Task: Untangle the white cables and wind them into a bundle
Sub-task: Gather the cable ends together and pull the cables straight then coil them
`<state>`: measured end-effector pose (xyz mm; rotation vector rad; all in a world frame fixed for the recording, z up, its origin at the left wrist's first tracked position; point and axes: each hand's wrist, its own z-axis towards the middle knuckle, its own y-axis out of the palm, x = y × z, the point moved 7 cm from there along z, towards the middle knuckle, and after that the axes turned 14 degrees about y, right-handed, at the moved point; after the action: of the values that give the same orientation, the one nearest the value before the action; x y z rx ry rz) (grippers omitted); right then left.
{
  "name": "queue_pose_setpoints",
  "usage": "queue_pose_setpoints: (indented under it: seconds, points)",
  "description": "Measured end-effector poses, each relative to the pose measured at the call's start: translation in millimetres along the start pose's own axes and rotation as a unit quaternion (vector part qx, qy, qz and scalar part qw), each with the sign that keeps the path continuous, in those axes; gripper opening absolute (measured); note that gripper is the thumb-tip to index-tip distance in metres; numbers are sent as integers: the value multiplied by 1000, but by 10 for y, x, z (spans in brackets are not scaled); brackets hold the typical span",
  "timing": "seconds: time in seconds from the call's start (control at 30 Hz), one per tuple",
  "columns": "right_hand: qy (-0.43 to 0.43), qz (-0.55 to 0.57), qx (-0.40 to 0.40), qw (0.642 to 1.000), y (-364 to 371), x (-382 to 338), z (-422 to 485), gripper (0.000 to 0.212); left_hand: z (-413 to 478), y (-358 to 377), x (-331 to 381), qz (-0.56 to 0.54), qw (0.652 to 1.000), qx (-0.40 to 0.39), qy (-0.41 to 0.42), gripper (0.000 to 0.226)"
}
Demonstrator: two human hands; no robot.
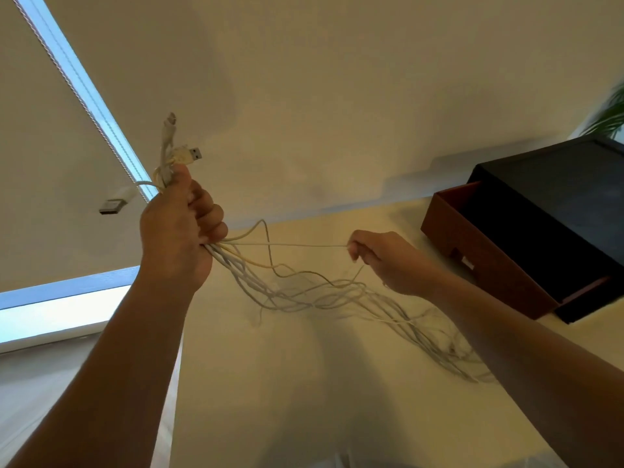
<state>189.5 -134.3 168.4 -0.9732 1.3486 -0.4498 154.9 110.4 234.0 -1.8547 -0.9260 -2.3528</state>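
Observation:
My left hand (179,228) is raised above the white table (287,383) and grips several white cables (304,292) in its fist. Their plug ends, one a USB plug (192,153), stick up out of the fist, and another plug (113,206) dangles to the left. The loose lengths trail down and to the right across the table in a tangled sweep. My right hand (385,261) pinches a single thin strand (287,245), stretched nearly level between the two hands.
A brown box (479,255) with a dark inside and a black lid (557,184) behind it stands at the table's right back corner. A plant (611,116) shows at the far right. A wall runs behind, a window to the left.

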Motion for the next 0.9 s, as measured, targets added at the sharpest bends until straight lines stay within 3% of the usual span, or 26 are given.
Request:
queue_pose_setpoints:
  seconds: [0.2, 0.63, 0.77, 0.9]
  points:
    - [58, -49, 25, 997, -27, 607, 0, 32, 1, -138, -98, -11, 1000, 16, -17, 46]
    - [156, -78, 76, 982, -241, 1224, -201, 24, 43, -202, -146, 7, 1000, 14, -17, 46]
    - [164, -34, 101, 981, -360, 1086, -277, 25, 61, -194, -120, 11, 999, 14, -34, 47]
    - [96, 27, 41, 994, -295, 568, -331, 25, -21, 22, -252, 56, 997, -34, -37, 44]
